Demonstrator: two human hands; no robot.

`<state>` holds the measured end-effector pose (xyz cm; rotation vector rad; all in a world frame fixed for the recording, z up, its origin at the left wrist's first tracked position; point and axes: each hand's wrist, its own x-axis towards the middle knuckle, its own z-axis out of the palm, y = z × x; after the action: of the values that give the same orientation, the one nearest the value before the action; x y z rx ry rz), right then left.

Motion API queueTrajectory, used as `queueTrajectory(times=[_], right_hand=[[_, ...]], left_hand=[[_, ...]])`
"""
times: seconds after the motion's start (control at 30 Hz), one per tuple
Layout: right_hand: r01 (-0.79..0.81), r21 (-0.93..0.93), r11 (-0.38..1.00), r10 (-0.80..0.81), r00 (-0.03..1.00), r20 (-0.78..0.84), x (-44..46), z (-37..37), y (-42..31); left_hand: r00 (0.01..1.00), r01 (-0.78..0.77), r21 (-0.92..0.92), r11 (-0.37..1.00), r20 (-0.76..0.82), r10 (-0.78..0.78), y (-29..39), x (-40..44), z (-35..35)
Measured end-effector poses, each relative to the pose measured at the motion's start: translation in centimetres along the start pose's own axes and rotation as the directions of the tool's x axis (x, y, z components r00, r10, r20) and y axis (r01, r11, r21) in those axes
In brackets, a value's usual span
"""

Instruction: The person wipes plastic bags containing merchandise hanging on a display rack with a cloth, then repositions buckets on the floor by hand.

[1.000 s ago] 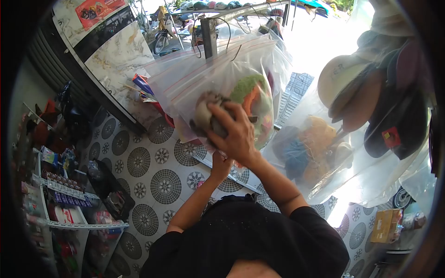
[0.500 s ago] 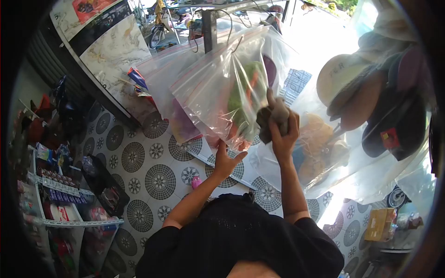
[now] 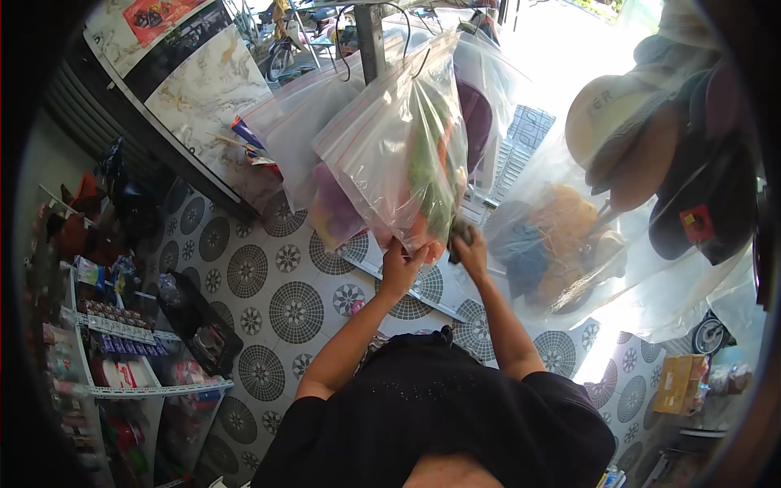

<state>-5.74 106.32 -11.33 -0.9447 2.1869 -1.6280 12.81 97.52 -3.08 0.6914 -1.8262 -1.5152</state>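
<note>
Left hand [image 3: 403,268] pinched the bottom edge of the clear bag [image 3: 386,154], which hung at its 12 o'clock, top edge by the metal post [image 3: 372,49]. Right hand [image 3: 473,254], at 3 o'clock, was closed around a grey-brown cloth [image 3: 461,235] just beside the lower right edge, bulky plastic bag [image 3: 557,285] near on its far side. More room at 8 o'clock: tiled floor [image 3: 297,311] ran to the shelf [image 3: 163,392].

We see little of the cloth [image 3: 460,233], partly hidden by the right hand [image 3: 473,253]. The top edge cuts off the post [image 3: 372,45], and we cannot read the blurred packets [image 3: 133,346].
</note>
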Motion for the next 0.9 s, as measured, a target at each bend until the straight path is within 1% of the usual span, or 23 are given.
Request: queueTrajectory(times=[0.03, 0.07, 0.1, 0.13, 0.17, 0.2, 0.23, 0.27, 0.3, 0.33, 0.37, 0.43, 0.47, 0.57, 0.6, 0.7, 0.73, 0.8, 0.83, 0.87, 0.9], right_hand=[[-0.068, -0.143, 0.987, 0.107, 0.955, 0.278, -3.6, -0.3, 0.4], [0.013, -0.137, 0.990, 0.041, 0.922, 0.385, -6.8, -0.5, 1.0], [0.003, -0.169, 0.986, 0.066, 0.913, 0.401, -9.1, 0.3, 2.9], [-0.073, -0.107, 0.992, 0.111, 0.905, 0.411, -10.8, 0.0, 2.0], [-0.062, -0.104, 0.993, 0.101, 0.899, 0.426, -11.4, -0.3, 1.3], [-0.052, -0.101, 0.994, 0.091, 0.894, 0.439, -11.8, -0.5, 0.7], [-0.040, -0.100, 0.994, 0.082, 0.890, 0.450, -12.0, -0.9, -0.2], [-0.044, -0.052, 0.998, 0.063, 0.877, 0.476, -11.5, -1.4, -2.1], [-0.038, 0.017, 0.999, 0.027, 0.904, 0.426, -10.8, -1.8, -4.0], [-0.025, 0.086, 0.996, -0.009, 0.928, 0.372, -10.2, -2.0, -5.7], [-0.007, 0.154, 0.988, -0.043, 0.947, 0.318, -9.7, -2.4, -7.2], [-0.051, 0.126, 0.991, 0.014, 0.960, 0.279, -9.0, -3.6, -9.5], [-0.073, 0.113, 0.991, 0.042, 0.964, 0.261, -8.6, -3.9, -10.3], [-0.167, 0.344, 0.924, 0.089, 0.969, 0.231, -7.3, -3.7, -11.7], [-0.131, 0.367, 0.921, 0.037, 0.967, 0.252, -6.9, -3.6, -11.3], [-0.078, 0.531, 0.844, -0.011, 0.987, 0.162, -6.3, -4.2, -13.6], [-0.100, 0.570, 0.816, 0.002, 0.985, 0.170, -6.0, -4.4, -13.7], [-0.135, 0.603, 0.786, 0.049, 0.986, 0.157, -5.9, -5.6, -15.3], [-0.152, 0.622, 0.769, 0.073, 0.986, 0.150, -5.8, -6.1, -15.9], [-0.104, 0.623, 0.775, 0.047, 0.993, 0.107, -5.3, -6.2, -14.8], [-0.104, 0.662, 0.743, 0.058, 0.994, 0.091, -4.8, -6.8, -14.7]], left_hand=[[1.000, -0.008, -0.013, 1.000, 0.024, 0.009, 0.2, 0.0, 0.3], [0.999, -0.019, -0.026, 0.999, 0.051, 0.021, 0.5, 0.0, 0.7], [0.995, 0.002, -0.060, 0.998, 0.096, 0.004, 0.7, 0.0, 1.1], [0.989, 0.029, -0.090, 0.996, 0.149, -0.015, 1.0, -0.3, 1.6], [0.978, 0.059, -0.116, 0.991, 0.206, -0.034, 1.2, -0.5, 1.9], [0.959, 0.050, -0.010, 0.999, 0.279, -0.045, 2.7, -0.9, 1.9], [0.958, -0.081, 0.073, 0.994, 0.282, 0.057, 4.5, -1.4, 1.8], [0.943, -0.214, 0.150, 0.965, 0.290, 0.164, 6.3, -1.9, 1.7], [0.913, -0.345, 0.220, 0.912, 0.304, 0.272, 7.1, -2.3, 1.7], [0.919, -0.368, 0.166, 0.915, 0.213, 0.331, 6.3, -2.8, 1.7], [0.913, -0.407, 0.236, 0.882, 0.143, 0.383, 6.4, -3.0, 1.5], [0.871, -0.453, 0.387, 0.803, 0.000, 0.491, 6.9, -3.4, 1.1], [0.872, -0.399, 0.498, 0.770, -0.054, 0.487, 6.9, -3.5, 0.7], [0.773, -0.369, 0.499, 0.784, -0.304, 0.557, 5.6, -1.7, 0.3], [0.763, -0.327, 0.530, 0.782, -0.340, 0.549, 4.4, -0.9, -0.3], [0.678, -0.239, 0.501, 0.832, -0.527, 0.512, 4.4, 1.2, -1.8], [0.720, -0.307, 0.276, 0.911, -0.558, 0.412, 4.7, 1.8, -1.9], [0.864, -0.281, 0.429, 0.859, -0.277, 0.421, 4.1, 2.2, -3.4], [0.911, -0.283, 0.502, 0.818, -0.127, 0.393, 3.8, 2.4, -4.1], [0.915, -0.299, 0.350, 0.888, -0.161, 0.371, 3.5, 2.3, -4.1], [0.921, -0.287, 0.322, 0.902, -0.166, 0.352, 4.0, 2.0, -4.4]])
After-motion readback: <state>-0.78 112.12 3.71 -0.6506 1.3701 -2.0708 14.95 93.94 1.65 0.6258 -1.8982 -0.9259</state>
